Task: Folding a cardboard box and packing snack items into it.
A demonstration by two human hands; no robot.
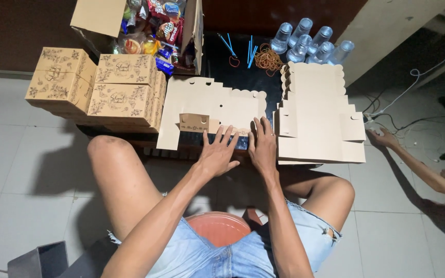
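Pressing down side by side, the left hand and right hand lie flat with fingers spread on the near edge of an unfolded tan cardboard box blank, which is spread on a low dark table in front of the person's knees; neither hand closes around anything, the palms simply rest on the card. A small printed flap of the blank is folded up just left of the left hand. Just right of the right hand sits a stack of flat box blanks of the same plain tan, with scalloped upper edges. To the left stand four assembled kraft boxes, squarish, with dark floral printing and a script label on their lids, stacked in two rows. Behind them an open carton holds colourful snack packets. At the back of the table lie blue straws, a heap of rubber bands and a cluster of clear sealed water cups. On the far right, another person's hand rests on the tiled floor near some cables. A reddish plastic stool shows between the person's thighs.
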